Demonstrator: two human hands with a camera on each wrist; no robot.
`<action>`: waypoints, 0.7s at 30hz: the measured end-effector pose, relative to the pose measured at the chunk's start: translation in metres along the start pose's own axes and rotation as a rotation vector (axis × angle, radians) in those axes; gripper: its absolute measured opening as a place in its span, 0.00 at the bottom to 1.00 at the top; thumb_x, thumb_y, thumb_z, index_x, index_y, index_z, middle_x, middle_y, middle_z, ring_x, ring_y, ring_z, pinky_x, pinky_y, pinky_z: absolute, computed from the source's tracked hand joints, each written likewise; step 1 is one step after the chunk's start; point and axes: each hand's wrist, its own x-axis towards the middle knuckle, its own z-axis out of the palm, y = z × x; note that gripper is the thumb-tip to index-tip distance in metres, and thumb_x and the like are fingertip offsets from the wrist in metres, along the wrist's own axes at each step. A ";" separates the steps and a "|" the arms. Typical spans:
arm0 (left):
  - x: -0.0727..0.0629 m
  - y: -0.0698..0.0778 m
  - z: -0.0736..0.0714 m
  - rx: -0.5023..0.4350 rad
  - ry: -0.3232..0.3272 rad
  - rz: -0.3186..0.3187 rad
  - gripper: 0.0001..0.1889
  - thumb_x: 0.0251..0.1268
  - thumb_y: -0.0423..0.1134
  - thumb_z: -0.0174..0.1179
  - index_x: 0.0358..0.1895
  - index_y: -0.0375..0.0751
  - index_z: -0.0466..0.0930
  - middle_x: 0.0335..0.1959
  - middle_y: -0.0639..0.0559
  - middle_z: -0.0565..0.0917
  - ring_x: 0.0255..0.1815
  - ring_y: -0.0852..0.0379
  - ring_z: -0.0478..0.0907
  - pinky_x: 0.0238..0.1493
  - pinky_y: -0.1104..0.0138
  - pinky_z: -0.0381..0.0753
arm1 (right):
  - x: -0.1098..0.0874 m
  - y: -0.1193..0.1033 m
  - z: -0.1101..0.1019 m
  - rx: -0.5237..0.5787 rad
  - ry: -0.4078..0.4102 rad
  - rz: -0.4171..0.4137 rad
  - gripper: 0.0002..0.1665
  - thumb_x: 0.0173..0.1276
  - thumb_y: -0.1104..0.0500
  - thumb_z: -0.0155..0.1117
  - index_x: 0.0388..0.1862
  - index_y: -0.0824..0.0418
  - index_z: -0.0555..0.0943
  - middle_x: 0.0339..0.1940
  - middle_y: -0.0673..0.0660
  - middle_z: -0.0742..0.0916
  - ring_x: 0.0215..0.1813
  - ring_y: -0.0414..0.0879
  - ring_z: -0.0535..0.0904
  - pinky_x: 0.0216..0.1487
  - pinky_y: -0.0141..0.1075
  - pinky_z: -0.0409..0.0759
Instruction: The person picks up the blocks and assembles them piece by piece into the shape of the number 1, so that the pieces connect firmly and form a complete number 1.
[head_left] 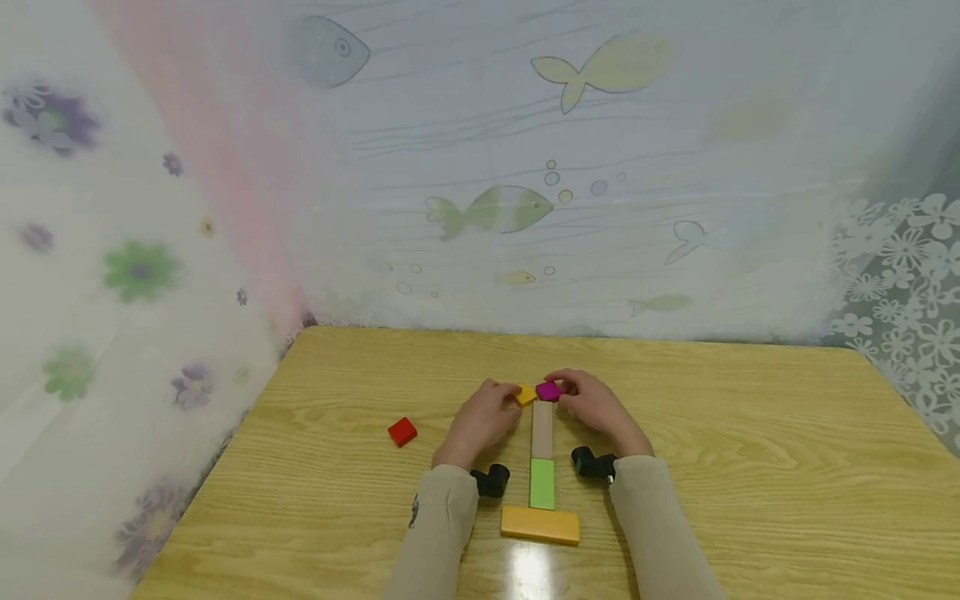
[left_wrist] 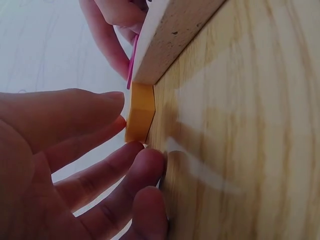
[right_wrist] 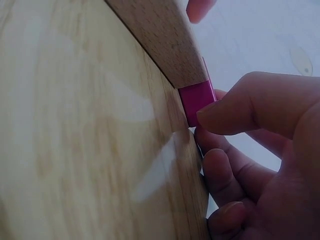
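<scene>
At the far end of a row of blocks, my left hand [head_left: 480,421] pinches a small yellow block [head_left: 526,396] between thumb and forefinger. The left wrist view shows the yellow block [left_wrist: 140,112] low against the tabletop, right at the corner of the plain wooden block [head_left: 542,431]. My right hand [head_left: 597,407] pinches a small magenta block [head_left: 549,391], its thumb on the near side. In the right wrist view the magenta block [right_wrist: 196,102] sits against the end of the wooden block [right_wrist: 165,42]. A green block [head_left: 542,483] continues the row towards me.
A long orange block [head_left: 540,525] lies crosswise at the near end of the row. To the left, a red block [head_left: 402,432] lies apart on the wood-grain table [head_left: 330,500]. Black wrist cameras [head_left: 492,481] stick out inward from both sleeves. A patterned curtain hangs behind the table.
</scene>
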 end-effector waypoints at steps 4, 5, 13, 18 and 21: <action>0.000 0.001 -0.001 0.001 -0.010 -0.001 0.19 0.62 0.43 0.53 0.57 0.48 0.72 0.49 0.50 0.71 0.47 0.54 0.71 0.50 0.58 0.69 | 0.000 0.000 0.000 -0.005 -0.001 0.003 0.20 0.61 0.65 0.55 0.54 0.56 0.74 0.36 0.53 0.78 0.33 0.46 0.70 0.36 0.38 0.69; 0.000 0.001 -0.001 0.003 -0.010 0.000 0.19 0.62 0.43 0.53 0.57 0.48 0.72 0.49 0.50 0.71 0.47 0.54 0.71 0.50 0.58 0.69 | 0.000 0.000 0.000 -0.005 -0.002 0.003 0.20 0.61 0.65 0.55 0.54 0.56 0.74 0.36 0.53 0.78 0.33 0.46 0.70 0.35 0.38 0.69; -0.001 0.002 0.001 0.013 -0.017 0.009 0.20 0.63 0.43 0.52 0.58 0.47 0.71 0.50 0.51 0.71 0.48 0.54 0.71 0.51 0.59 0.68 | -0.001 0.000 0.000 -0.001 -0.008 0.004 0.20 0.62 0.64 0.55 0.55 0.56 0.74 0.37 0.54 0.78 0.33 0.46 0.70 0.34 0.37 0.69; 0.000 0.003 0.001 0.013 -0.022 0.007 0.20 0.63 0.43 0.52 0.59 0.47 0.70 0.51 0.50 0.71 0.50 0.53 0.71 0.52 0.58 0.68 | -0.001 -0.001 0.000 0.000 -0.012 0.006 0.21 0.62 0.64 0.55 0.55 0.56 0.74 0.37 0.54 0.78 0.34 0.47 0.70 0.34 0.37 0.69; 0.000 0.003 0.002 0.017 -0.026 0.006 0.20 0.63 0.43 0.52 0.59 0.47 0.70 0.51 0.50 0.71 0.51 0.53 0.70 0.52 0.58 0.68 | 0.000 0.000 0.000 -0.005 -0.011 -0.001 0.21 0.62 0.64 0.55 0.55 0.56 0.73 0.37 0.54 0.78 0.34 0.47 0.71 0.35 0.38 0.70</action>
